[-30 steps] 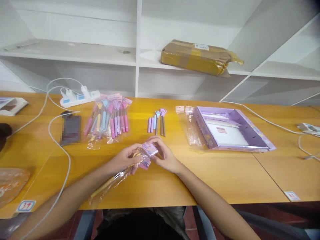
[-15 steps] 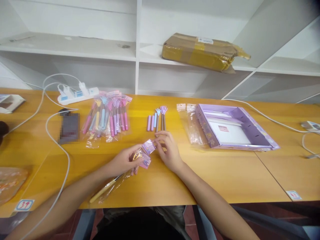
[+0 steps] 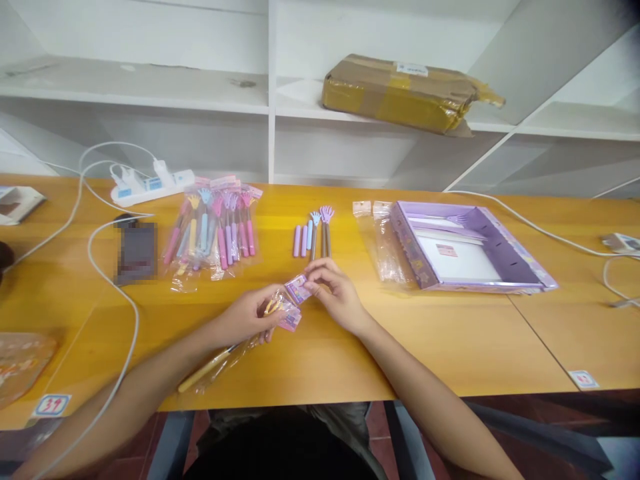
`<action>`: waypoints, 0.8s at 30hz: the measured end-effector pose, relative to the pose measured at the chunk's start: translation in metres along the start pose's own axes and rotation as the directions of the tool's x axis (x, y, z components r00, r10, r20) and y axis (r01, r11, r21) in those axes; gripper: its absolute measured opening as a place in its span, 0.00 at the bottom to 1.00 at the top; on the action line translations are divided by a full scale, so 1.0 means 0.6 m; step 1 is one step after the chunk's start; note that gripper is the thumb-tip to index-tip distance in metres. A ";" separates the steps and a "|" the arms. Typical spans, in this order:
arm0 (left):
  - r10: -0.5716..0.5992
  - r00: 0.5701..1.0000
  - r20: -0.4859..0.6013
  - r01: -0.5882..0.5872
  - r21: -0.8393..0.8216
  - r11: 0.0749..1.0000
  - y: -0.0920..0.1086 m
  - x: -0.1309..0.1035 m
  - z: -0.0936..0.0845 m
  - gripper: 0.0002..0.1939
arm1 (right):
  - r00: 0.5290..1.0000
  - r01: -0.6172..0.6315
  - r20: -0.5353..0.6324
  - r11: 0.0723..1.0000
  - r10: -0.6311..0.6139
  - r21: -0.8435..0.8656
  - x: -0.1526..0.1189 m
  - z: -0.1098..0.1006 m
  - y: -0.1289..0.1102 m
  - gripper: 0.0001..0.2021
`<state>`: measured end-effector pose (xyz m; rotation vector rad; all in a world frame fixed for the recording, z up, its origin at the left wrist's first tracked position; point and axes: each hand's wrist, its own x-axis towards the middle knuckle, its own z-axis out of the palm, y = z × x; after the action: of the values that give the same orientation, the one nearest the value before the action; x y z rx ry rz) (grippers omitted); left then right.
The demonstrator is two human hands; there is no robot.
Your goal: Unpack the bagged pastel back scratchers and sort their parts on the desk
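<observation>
My left hand [image 3: 253, 317] is closed round the clear bag of a yellow back scratcher [image 3: 210, 371], whose handle slants down to the left. A pink-purple header card [image 3: 290, 318] sticks out past its fingers. My right hand [image 3: 337, 293] pinches the edge of a second purple card [image 3: 297, 289] just above the first. Beyond my hands lie loose hand-shaped scratchers [image 3: 326, 215] in blue and purple, beside short coloured handles [image 3: 301, 241]. A pile of bagged scratchers [image 3: 225, 230] in several colours lies at the back left.
An open purple box [image 3: 420, 267] stands at the right, with clear bags [image 3: 387, 250] against its left side. A power strip [image 3: 150, 190], white cables and a dark blurred item [image 3: 137, 253] lie at the left. A taped carton [image 3: 395, 93] sits on the shelf.
The right fingers have closed onto the upper card, which has tilted slightly. My left hand keeps hold of the bagged yellow scratcher. The whole view has shifted slightly.
</observation>
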<state>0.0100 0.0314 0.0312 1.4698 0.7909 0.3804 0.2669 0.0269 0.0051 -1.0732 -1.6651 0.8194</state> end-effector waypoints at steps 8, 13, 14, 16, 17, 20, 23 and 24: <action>0.039 0.986 -0.163 -0.050 -0.064 0.997 0.008 -0.004 -0.042 0.22 | 0.936 -0.278 0.246 0.957 0.251 0.083 -0.005 -0.016 0.015 0.19; 0.051 0.994 -0.094 -0.063 -0.125 0.990 -0.007 0.005 -0.029 0.22 | 0.969 -0.106 0.232 0.993 0.090 0.057 -0.012 0.014 -0.001 0.24; 0.050 0.997 -0.059 -0.057 -0.125 0.990 -0.013 0.006 -0.023 0.22 | 0.969 -0.111 0.229 0.989 0.087 0.096 -0.013 0.018 -0.003 0.24; 0.035 0.999 0.013 -0.033 -0.131 0.991 -0.023 0.006 -0.010 0.22 | 0.952 -0.161 0.283 0.978 0.119 0.129 -0.014 0.021 -0.005 0.22; 0.020 0.999 0.047 -0.014 -0.133 0.991 -0.026 0.005 -0.005 0.22 | 0.953 -0.179 0.267 0.976 0.140 0.126 -0.014 0.021 -0.005 0.20; -0.033 0.988 0.153 0.048 -0.099 0.994 -0.026 0.002 0.002 0.23 | 0.969 -0.164 -0.154 0.970 0.192 0.177 -0.011 0.009 -0.004 0.20; -0.057 0.965 0.256 0.074 -0.058 0.996 -0.018 -0.002 -0.001 0.21 | 0.880 -0.130 -0.419 0.963 0.221 0.235 0.000 -0.022 -0.005 0.19; -0.060 0.957 0.283 0.078 -0.052 0.996 -0.015 -0.003 -0.002 0.20 | 0.872 -0.106 -0.446 0.966 0.205 0.237 0.004 -0.034 -0.005 0.18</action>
<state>0.0057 0.0300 0.0229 1.3954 0.5944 0.1369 0.2850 0.0286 0.0150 -1.1602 -1.0732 0.7433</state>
